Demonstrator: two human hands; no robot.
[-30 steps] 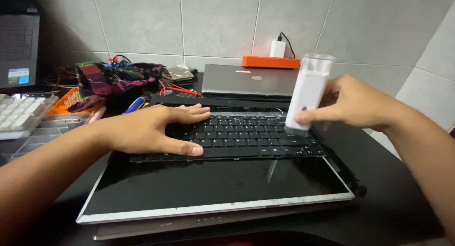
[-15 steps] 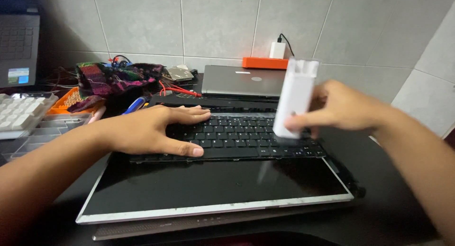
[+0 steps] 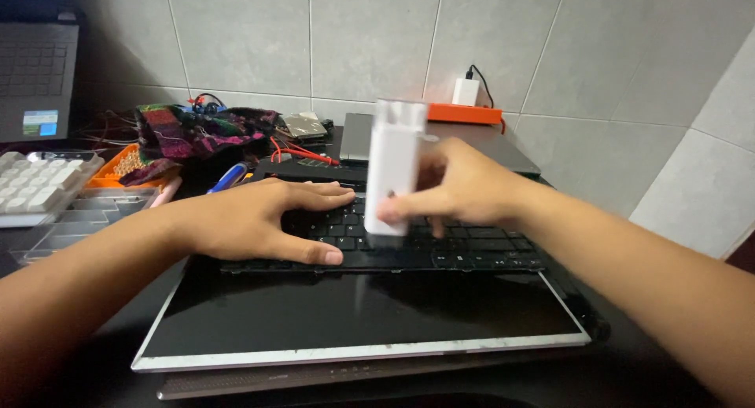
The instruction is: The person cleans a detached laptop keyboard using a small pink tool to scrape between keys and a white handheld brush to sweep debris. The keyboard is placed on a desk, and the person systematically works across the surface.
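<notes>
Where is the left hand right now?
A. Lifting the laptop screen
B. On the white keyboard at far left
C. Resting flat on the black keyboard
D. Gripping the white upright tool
C: the left hand lies palm-down on the black keyboard, while the right hand holds the white upright tool.

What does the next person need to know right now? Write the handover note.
Left hand: flat on the black keyboard, holding nothing.
Right hand: gripping a white stick-shaped tool, upright, lower end on the middle keys.
The keyboard lies loose on a flat dark screen panel, on the black table.
Done: tool is down on the keys.
Left: cannot tell how much of the keyboard has been covered.
</notes>
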